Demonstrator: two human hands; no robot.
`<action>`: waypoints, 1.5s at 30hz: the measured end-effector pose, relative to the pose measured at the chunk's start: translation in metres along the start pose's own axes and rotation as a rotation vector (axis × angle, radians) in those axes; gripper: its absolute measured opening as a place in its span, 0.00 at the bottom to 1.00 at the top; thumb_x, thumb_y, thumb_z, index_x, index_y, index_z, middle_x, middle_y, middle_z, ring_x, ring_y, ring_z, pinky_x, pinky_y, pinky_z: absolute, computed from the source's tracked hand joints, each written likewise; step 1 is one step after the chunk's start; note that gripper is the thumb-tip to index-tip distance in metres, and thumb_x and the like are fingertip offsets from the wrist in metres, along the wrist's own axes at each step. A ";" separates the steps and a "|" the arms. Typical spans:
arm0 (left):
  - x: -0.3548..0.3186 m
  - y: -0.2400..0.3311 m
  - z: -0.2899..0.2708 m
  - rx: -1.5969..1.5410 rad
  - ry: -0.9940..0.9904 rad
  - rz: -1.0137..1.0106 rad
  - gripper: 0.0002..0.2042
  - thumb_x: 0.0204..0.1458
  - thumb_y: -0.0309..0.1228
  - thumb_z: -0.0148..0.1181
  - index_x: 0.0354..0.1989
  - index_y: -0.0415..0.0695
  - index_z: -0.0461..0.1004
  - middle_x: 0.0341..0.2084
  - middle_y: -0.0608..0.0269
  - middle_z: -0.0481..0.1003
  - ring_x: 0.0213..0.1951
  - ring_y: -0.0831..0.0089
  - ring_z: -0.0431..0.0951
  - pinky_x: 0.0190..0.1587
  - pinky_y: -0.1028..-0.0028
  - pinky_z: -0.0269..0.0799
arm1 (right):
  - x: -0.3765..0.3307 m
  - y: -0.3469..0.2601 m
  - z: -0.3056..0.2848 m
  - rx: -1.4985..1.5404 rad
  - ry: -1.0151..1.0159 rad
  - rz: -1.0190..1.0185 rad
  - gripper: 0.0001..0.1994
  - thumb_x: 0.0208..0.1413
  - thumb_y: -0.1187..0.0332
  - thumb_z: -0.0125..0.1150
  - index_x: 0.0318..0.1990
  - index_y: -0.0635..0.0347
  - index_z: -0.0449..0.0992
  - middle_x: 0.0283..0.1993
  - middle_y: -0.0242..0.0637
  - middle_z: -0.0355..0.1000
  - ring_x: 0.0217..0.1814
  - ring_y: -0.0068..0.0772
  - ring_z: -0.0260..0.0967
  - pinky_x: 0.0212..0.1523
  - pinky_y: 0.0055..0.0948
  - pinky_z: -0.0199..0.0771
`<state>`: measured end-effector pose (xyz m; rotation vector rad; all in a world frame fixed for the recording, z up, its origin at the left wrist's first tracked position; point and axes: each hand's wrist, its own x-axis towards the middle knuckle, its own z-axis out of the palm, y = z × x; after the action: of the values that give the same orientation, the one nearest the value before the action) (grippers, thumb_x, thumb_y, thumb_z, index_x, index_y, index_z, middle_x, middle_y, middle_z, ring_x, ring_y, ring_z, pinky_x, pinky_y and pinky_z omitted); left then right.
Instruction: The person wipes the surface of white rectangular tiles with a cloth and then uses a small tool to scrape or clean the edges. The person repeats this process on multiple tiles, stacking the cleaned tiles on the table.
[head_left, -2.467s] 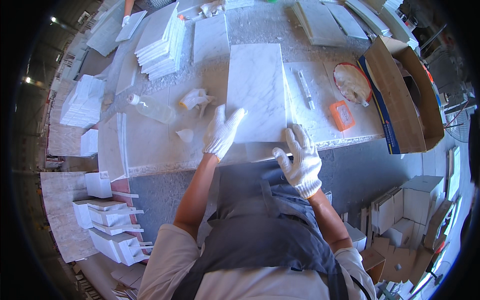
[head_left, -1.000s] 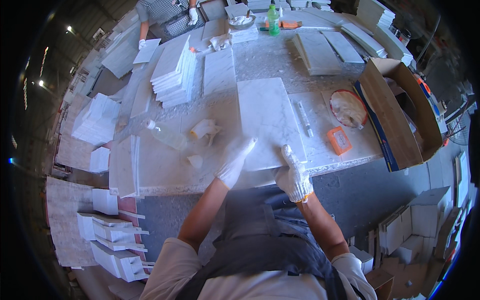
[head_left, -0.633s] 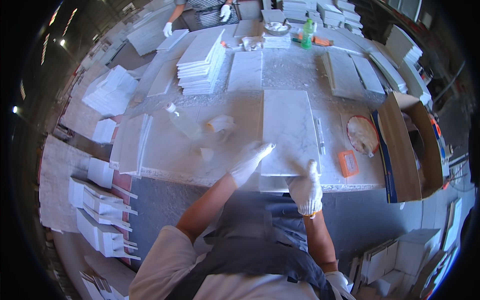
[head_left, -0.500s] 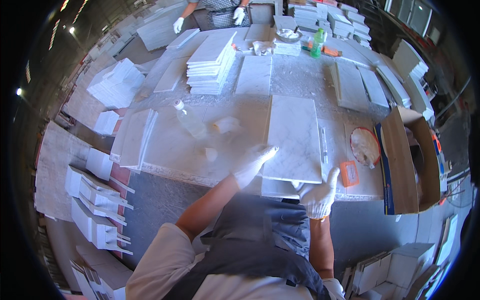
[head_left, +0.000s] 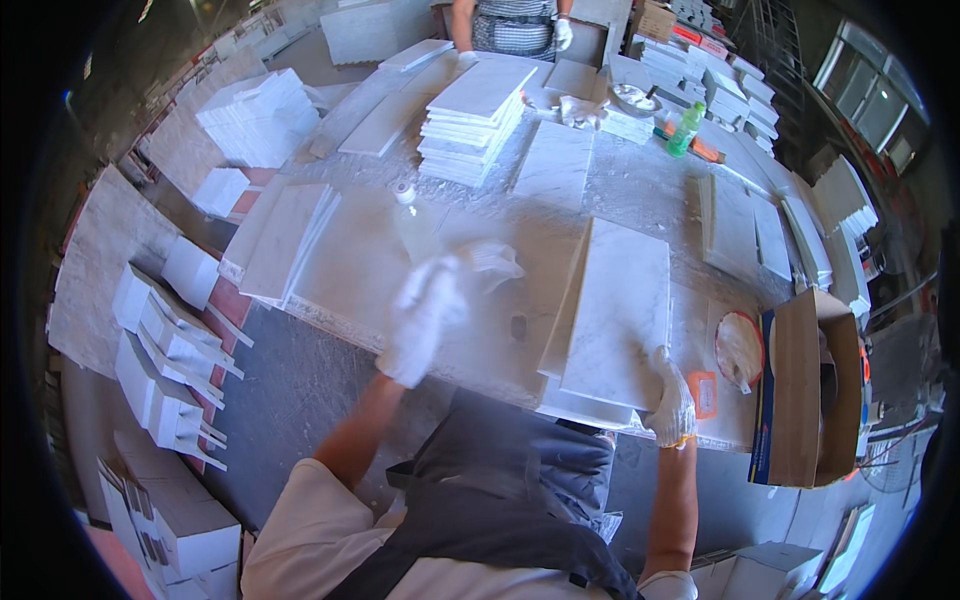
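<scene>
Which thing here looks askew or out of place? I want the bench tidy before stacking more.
The marble slab under the gloved right hand lies skewed on the table, its near end past the edge. A crumpled white rag lies loose beside the blurred left hand.

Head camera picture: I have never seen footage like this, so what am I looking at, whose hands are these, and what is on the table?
The camera sits on a person's head and looks down, so the bent edges come from its wide lens. The two white-gloved hands are the wearer's own. The right hand grips the near edge of a marble tile lying on the stone table. The left hand is blurred in the air above the table, holding nothing I can make out. Also there: a tile stack, a clear bottle, a crumpled rag, a green bottle and an open carton. Another person works at the far end.
</scene>
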<state>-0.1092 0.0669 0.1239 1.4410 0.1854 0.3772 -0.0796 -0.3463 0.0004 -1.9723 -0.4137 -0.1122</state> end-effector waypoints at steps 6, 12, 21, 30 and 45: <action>0.064 -0.077 -0.115 0.546 0.260 0.183 0.18 0.66 0.39 0.60 0.58 0.40 0.75 0.48 0.52 0.78 0.47 0.64 0.81 0.51 0.63 0.78 | 0.007 -0.022 0.013 -0.125 0.109 0.040 0.15 0.63 0.77 0.59 0.57 0.67 0.79 0.50 0.50 0.81 0.48 0.48 0.81 0.48 0.38 0.81; 0.087 -0.141 -0.160 1.415 0.229 0.441 0.25 0.54 0.44 0.67 0.55 0.42 0.75 0.53 0.50 0.75 0.59 0.47 0.72 0.64 0.49 0.66 | 0.042 -0.075 0.019 -0.044 0.169 0.235 0.11 0.66 0.71 0.60 0.53 0.64 0.80 0.43 0.41 0.82 0.42 0.35 0.81 0.43 0.31 0.81; 0.091 -0.148 -0.155 1.399 0.228 0.369 0.25 0.58 0.49 0.62 0.57 0.43 0.75 0.59 0.51 0.73 0.66 0.46 0.68 0.70 0.48 0.59 | 0.195 -0.152 0.075 0.483 0.101 0.394 0.22 0.72 0.57 0.56 0.61 0.68 0.77 0.52 0.37 0.80 0.47 0.22 0.78 0.43 0.25 0.78; 0.095 -0.145 -0.157 1.313 0.287 0.397 0.25 0.58 0.45 0.63 0.58 0.41 0.76 0.57 0.49 0.76 0.65 0.45 0.70 0.70 0.48 0.62 | 0.367 -0.168 0.145 0.603 0.018 0.279 0.22 0.72 0.59 0.57 0.62 0.68 0.76 0.58 0.42 0.79 0.54 0.31 0.79 0.52 0.30 0.81; 0.101 -0.130 -0.147 1.301 0.292 0.347 0.20 0.53 0.34 0.69 0.53 0.40 0.78 0.54 0.49 0.76 0.62 0.44 0.73 0.67 0.48 0.67 | 0.582 -0.093 0.264 0.799 0.037 0.441 0.15 0.68 0.60 0.63 0.58 0.50 0.77 0.52 0.30 0.80 0.52 0.32 0.79 0.49 0.39 0.80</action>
<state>-0.0482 0.2291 -0.0126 2.7117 0.4687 0.8328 0.4054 0.0625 0.1206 -1.2243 0.0254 0.2631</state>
